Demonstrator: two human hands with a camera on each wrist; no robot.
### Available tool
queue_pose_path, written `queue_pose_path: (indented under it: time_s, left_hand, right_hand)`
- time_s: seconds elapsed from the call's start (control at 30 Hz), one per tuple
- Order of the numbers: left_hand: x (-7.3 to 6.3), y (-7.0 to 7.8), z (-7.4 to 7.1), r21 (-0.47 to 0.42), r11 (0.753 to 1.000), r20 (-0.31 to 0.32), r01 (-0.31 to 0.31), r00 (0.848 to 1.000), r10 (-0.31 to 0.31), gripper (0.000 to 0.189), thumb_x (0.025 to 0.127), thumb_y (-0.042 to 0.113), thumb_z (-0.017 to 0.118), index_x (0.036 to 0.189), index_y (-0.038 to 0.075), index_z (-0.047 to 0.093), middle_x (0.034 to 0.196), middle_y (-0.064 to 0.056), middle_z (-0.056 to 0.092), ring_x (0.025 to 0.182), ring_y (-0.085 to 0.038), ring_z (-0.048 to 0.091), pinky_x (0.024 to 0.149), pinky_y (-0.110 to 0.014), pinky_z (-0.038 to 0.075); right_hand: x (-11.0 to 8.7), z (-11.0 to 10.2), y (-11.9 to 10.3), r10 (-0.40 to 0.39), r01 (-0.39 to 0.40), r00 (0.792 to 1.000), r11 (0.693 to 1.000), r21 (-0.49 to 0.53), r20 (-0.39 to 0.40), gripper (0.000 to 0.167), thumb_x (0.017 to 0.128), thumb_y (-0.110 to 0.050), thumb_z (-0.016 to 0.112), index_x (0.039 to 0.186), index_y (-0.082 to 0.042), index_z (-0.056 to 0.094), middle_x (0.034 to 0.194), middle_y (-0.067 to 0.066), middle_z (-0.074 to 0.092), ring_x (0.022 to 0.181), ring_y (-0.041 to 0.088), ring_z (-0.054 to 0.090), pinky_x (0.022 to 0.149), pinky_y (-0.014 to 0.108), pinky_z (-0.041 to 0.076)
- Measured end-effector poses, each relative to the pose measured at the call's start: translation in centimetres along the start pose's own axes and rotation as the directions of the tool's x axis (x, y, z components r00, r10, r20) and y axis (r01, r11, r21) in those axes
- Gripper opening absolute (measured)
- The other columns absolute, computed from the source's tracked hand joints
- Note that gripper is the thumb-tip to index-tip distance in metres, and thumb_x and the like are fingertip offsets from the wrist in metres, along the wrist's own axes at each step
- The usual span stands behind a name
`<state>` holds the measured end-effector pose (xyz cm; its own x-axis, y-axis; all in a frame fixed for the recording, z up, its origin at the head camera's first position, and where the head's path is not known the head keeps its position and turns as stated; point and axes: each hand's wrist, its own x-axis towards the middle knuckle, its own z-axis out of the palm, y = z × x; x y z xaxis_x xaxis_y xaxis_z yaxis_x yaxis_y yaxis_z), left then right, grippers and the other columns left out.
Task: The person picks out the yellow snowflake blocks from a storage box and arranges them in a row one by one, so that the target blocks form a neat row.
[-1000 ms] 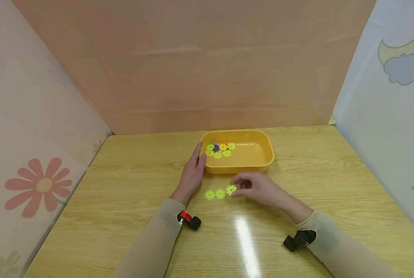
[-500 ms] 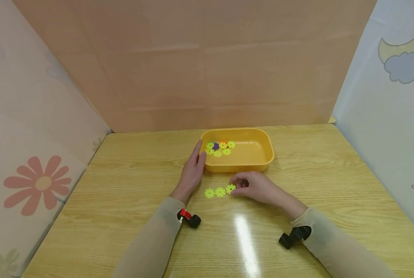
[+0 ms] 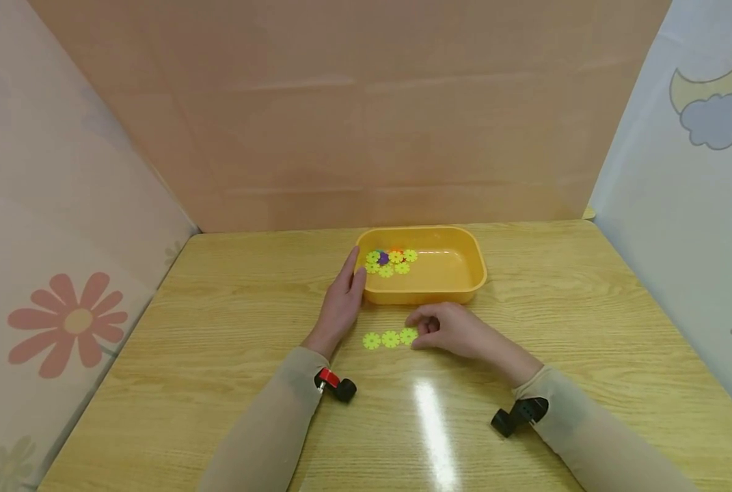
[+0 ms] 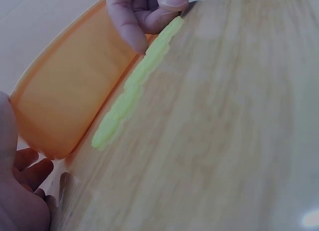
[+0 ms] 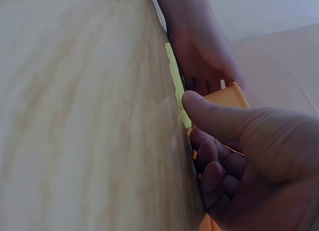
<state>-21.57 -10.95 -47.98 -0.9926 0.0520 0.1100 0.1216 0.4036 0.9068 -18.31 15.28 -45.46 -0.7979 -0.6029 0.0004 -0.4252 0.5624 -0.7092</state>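
My left hand rests against the left end of a yellow plastic basin, its thumb near the front corner and its index finger stretched along the side. Before the basin, three yellow-green flower-shaped discs lie in a row: a left disc, a middle disc and a right disc. Thumb and index finger of my right hand pinch the right disc at its outer edge, close over the table. In the left wrist view the row of discs appears nearly edge-on, with right-hand fingertips at its far end.
Inside the basin's left half lie several more flower discs, among them yellow-green ones, a purple one and some red or orange. The wood-grain table meets a tan back panel and printed side panels.
The right disc has come down slightly and now sits closer in line with the other two. My right hand has shifted a little with it; the left hand stays at the basin.
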Motion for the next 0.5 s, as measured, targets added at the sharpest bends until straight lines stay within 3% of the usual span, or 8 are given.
queue_pose_path:
  time_s: [0.23, 0.5]
  left_hand:
    - [0.16, -0.08, 0.04, 0.010, 1.000, 0.007, 0.000, 1.000, 0.000, 0.065, 0.119, 0.055, 0.038, 0.179, 0.033, 0.023, 0.179, 0.005, 0.031, 0.164, -0.020, 0.028, 0.134, -0.045, 0.025]
    - [0.07, -0.02, -0.05, 0.000, 1.000, 0.004, 0.011, 1.000, -0.011, 0.061, 0.121, 0.046, 0.040, 0.178, 0.035, 0.024, 0.178, 0.004, 0.033, 0.164, -0.022, 0.030, 0.133, -0.047, 0.026]
  right_hand:
    - [-0.07, -0.25, -0.18, 0.011, -0.011, 1.000, 1.000, 0.022, 0.008, 0.021, 0.094, -0.016, 0.091, 0.111, -0.010, 0.080, 0.084, -0.008, 0.065, 0.076, 0.009, 0.058, 0.073, 0.026, 0.050]
    - [0.00, -0.17, -0.28, 0.010, -0.010, 1.000, 1.000, 0.019, 0.018, 0.019, 0.094, -0.015, 0.090, 0.110, -0.011, 0.080, 0.084, -0.008, 0.064, 0.076, 0.009, 0.057, 0.073, 0.026, 0.050]
